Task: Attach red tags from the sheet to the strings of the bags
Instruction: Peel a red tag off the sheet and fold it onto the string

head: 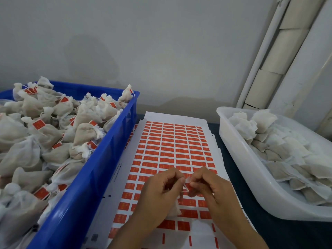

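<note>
A white sheet of red tags lies flat in the middle of the table. Above its near part, my left hand pinches the string of a small white bag that hangs below my palm. My right hand pinches a red tag right at that string, fingertips of both hands almost touching. Most of the bag is hidden behind my left hand.
A blue crate on the left is heaped with white bags that carry red tags. A translucent white tub on the right holds white bags without tags. A grey wall and white pipes stand behind.
</note>
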`<state>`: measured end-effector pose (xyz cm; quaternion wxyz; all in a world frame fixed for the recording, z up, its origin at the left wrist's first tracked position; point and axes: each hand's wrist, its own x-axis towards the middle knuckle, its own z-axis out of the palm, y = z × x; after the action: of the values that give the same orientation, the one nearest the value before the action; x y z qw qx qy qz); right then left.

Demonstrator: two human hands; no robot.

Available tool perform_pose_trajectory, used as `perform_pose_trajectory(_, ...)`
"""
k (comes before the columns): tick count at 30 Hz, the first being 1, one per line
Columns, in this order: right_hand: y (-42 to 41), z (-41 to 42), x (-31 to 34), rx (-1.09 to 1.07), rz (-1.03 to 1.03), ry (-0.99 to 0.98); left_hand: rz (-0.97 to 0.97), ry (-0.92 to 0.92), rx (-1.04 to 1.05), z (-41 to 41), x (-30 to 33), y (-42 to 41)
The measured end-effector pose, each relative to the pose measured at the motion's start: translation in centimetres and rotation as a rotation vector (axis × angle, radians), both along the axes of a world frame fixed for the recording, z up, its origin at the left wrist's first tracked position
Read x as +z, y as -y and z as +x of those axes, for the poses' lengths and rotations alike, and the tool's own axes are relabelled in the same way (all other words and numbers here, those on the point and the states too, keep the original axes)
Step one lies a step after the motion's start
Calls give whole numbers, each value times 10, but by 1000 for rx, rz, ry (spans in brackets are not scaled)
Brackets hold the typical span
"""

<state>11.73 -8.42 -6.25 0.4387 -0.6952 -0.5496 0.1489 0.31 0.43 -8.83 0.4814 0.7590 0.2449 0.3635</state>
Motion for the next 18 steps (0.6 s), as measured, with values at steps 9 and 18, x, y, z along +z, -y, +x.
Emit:
perform_pose_trajectory(9, -4, 0, 15, -4, -390, 193, 170, -52, -20, -4, -3, 1)
perform_pose_trajectory(18, 0, 0, 8, -14, -217, 87, 190, -41, -59, -3, -2, 1)
